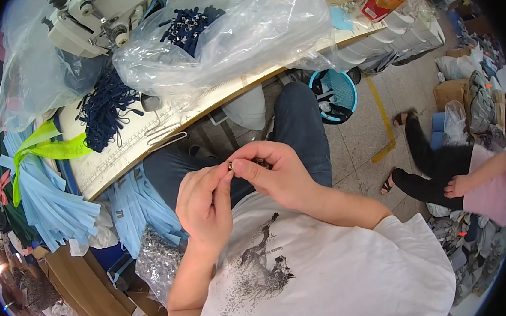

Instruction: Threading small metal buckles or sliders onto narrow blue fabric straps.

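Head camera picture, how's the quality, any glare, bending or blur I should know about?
Head view: strong fisheye, the table edge bows and the corners are black. Glare whitens the clear plastic bag, and the lower left corner is blown out. The left hand and right hand are fairly sharp, but the small item pinched between them is too tiny to identify.

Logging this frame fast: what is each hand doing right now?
Left hand: closed, fingertips pinching a small dark metal piece.
Right hand: closed, pinching the same piece from the other side.
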A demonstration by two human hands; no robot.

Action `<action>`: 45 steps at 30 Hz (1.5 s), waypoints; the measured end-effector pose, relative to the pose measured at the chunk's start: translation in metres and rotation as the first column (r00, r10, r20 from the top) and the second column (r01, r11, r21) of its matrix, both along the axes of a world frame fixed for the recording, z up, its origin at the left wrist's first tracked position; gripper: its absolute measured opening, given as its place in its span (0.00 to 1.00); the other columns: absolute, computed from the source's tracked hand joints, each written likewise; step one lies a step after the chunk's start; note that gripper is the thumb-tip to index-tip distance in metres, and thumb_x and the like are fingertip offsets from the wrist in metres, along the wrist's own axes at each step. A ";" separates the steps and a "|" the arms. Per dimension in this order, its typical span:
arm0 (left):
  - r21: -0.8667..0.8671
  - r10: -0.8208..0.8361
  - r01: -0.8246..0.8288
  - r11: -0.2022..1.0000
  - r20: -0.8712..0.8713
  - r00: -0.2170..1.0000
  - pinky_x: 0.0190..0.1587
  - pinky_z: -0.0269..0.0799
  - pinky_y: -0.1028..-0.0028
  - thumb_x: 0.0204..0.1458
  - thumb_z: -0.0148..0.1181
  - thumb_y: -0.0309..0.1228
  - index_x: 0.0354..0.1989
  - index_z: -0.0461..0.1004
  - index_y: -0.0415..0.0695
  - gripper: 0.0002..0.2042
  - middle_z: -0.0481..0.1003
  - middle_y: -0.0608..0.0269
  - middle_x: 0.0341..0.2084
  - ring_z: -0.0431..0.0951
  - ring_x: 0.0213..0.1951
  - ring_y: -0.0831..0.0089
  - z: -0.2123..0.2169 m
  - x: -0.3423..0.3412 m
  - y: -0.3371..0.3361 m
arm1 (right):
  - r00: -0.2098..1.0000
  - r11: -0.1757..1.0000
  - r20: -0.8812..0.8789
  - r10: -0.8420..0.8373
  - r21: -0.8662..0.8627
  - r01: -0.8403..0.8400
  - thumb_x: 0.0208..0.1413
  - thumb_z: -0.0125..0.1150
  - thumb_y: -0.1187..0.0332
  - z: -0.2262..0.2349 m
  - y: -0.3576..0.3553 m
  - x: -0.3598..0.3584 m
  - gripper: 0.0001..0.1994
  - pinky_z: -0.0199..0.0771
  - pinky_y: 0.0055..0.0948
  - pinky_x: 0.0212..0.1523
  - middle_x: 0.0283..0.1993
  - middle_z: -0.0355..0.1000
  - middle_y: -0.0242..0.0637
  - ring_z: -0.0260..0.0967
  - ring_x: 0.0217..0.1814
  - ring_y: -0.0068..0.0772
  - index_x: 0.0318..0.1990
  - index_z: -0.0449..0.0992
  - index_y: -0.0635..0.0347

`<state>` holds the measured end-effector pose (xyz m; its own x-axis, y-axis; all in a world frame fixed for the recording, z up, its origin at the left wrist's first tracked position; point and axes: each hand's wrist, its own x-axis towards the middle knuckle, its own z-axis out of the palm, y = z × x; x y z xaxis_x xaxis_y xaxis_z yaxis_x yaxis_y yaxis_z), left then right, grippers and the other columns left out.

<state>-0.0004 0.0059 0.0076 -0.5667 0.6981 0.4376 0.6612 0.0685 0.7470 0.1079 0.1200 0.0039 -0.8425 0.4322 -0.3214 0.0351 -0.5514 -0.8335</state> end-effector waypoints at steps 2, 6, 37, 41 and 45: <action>-0.052 -0.043 0.045 0.998 0.041 0.998 0.33 0.69 0.75 0.44 0.64 0.16 0.35 0.77 0.35 0.08 0.76 0.55 0.28 0.74 0.28 0.66 0.005 -0.001 0.002 | 1.000 0.992 0.008 0.024 -0.122 -0.023 0.61 0.56 0.67 -0.005 0.004 0.004 0.10 0.64 0.15 0.32 0.30 0.70 0.24 0.62 0.32 0.10 0.41 0.76 0.65; -0.040 -0.136 0.133 0.990 -0.089 0.987 0.33 0.69 0.76 0.41 0.65 0.15 0.36 0.76 0.35 0.11 0.75 0.56 0.29 0.73 0.28 0.67 0.003 -0.009 0.003 | 0.999 0.981 0.019 0.036 -0.191 -0.031 0.62 0.55 0.65 -0.005 0.003 0.004 0.10 0.59 0.13 0.28 0.28 0.66 0.22 0.58 0.29 0.09 0.41 0.74 0.64; 0.025 -0.172 0.193 0.981 0.571 0.802 0.33 0.65 0.82 0.46 0.61 0.14 0.36 0.74 0.34 0.08 0.72 0.62 0.30 0.70 0.29 0.78 -0.004 -0.015 -0.005 | 0.996 0.985 -0.058 -0.074 0.152 0.082 0.62 0.55 0.66 -0.013 -0.002 0.002 0.07 0.47 0.13 0.17 0.24 0.62 0.20 0.50 0.20 0.07 0.40 0.72 0.60; 0.048 -0.189 0.208 0.977 0.653 0.733 0.33 0.66 0.82 0.46 0.61 0.14 0.35 0.73 0.34 0.08 0.73 0.63 0.31 0.70 0.29 0.80 -0.004 -0.015 -0.007 | 0.995 0.980 -0.071 -0.065 0.184 0.077 0.62 0.55 0.66 -0.011 -0.001 0.001 0.07 0.47 0.12 0.17 0.26 0.63 0.20 0.50 0.20 0.06 0.39 0.72 0.60; 0.047 -0.193 0.224 0.973 0.692 0.695 0.34 0.67 0.83 0.51 0.58 0.14 0.39 0.71 0.34 0.07 0.72 0.64 0.34 0.72 0.33 0.81 -0.007 -0.014 -0.011 | 0.996 0.980 -0.074 -0.056 0.187 0.069 0.61 0.57 0.68 -0.010 0.001 0.002 0.06 0.52 0.12 0.20 0.29 0.66 0.22 0.53 0.22 0.07 0.38 0.73 0.62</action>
<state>-0.0139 -0.0056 0.0004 -0.5364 0.8428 -0.0445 -0.0352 0.0304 0.9989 0.1101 0.1211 -0.0061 -0.8290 0.5323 -0.1716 -0.0549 -0.3828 -0.9222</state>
